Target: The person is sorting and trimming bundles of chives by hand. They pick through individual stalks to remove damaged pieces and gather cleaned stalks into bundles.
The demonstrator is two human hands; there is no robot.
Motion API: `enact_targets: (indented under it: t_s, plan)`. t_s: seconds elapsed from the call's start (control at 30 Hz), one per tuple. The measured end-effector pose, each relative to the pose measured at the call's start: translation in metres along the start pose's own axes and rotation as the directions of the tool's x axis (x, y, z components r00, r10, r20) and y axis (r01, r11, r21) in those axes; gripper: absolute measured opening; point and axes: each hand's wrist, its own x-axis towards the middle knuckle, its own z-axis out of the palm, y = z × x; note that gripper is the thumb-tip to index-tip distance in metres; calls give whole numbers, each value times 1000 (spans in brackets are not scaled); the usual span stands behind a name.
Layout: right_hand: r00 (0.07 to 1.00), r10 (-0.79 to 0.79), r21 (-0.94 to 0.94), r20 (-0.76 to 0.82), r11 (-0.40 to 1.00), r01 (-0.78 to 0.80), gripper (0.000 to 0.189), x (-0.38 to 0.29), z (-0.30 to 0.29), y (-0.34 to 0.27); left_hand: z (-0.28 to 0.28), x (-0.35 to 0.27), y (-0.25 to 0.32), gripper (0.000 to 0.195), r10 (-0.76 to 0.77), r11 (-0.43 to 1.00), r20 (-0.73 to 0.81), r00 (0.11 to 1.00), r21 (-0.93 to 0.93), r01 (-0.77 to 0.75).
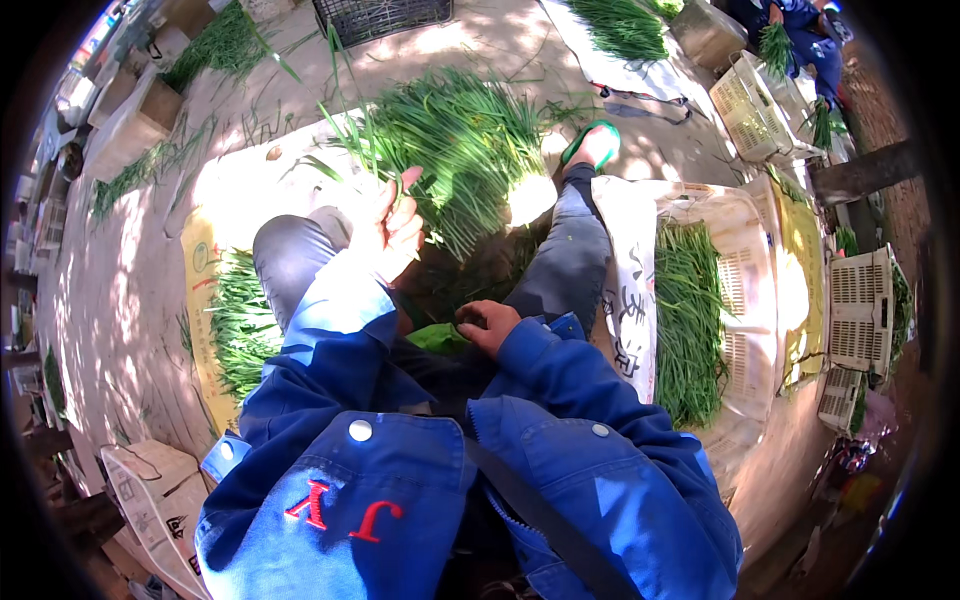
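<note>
My left hand (394,225) is raised beside the large pile of green leafy stalks (457,142), its fingers curled around a few long stalks (367,142). Lower down, over my lap, my right hand (487,324) has bent fingers and shows nothing clearly held. Just left of its fingertips lies something bright green (439,339), partly hidden. The large pile rests on a pale sheet between my knees and the far side. More stalks (244,326) lie beside my left leg, over a yellow printed sack (202,300).
At my right stands a white plastic crate (750,300) holding green stalks (686,322). A black crate (382,22) is ahead. Further bundles (626,30) lie on a white sheet. Another person (814,45) holding stalks sits at the upper right, near cream crates (750,109). My foot wears a green sandal (611,146).
</note>
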Motion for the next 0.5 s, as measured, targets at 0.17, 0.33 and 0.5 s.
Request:
enact_targets:
  t_s: [0.17,0.33,0.5]
  plan:
    - [999,49,135,5,990,-49,30,11,7,-3,-8,-13,4,33,72,986,-153,986,161,-47]
    - [997,-10,-7,-72,1000,10,30,6,7,-16,-33,-25,2,29,23,983,-320,947,179,37]
    - [990,-64,-142,-124,989,46,28,1,18,-34,-44,-35,8,32,-4,984,-179,984,172,35]
